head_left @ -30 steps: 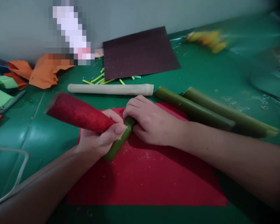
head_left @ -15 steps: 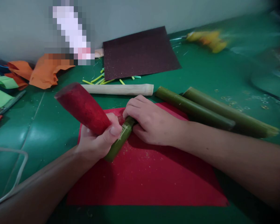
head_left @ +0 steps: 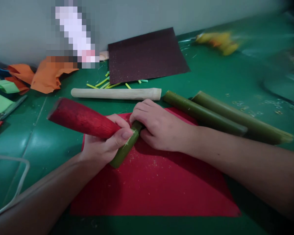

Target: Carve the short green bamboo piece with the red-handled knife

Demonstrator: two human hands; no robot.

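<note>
My left hand (head_left: pixel 99 143) is closed round a thick red wooden handle (head_left: pixel 80 117), its thumb lying along the bamboo. Whatever the handle carries at its working end is hidden by my fingers. Under that hand lies a short green bamboo piece (head_left: pixel 121 155), slanting, with pale scraped marks on its skin. My right hand (head_left: pixel 159 125) grips the far end of this piece and presses it onto a red sheet (head_left: pixel 152 195). Fine pale shavings are scattered over the sheet.
Two green bamboo lengths (head_left: pixel 208 112) lie at the right, a pale peeled bamboo stick (head_left: pixel 115 94) behind my hands. Further back are a dark sandpaper-like sheet (head_left: pixel 147 57) and a blurred yellow tool (head_left: pixel 218 42). Orange paper (head_left: pixel 46 76) and scissors (head_left: pixel 12 107) lie left.
The red handle has tipped lower toward the left, uncovering the pale stick's left end. My left thumb has shifted slightly right along the bamboo. My right hand stays nearly still.
</note>
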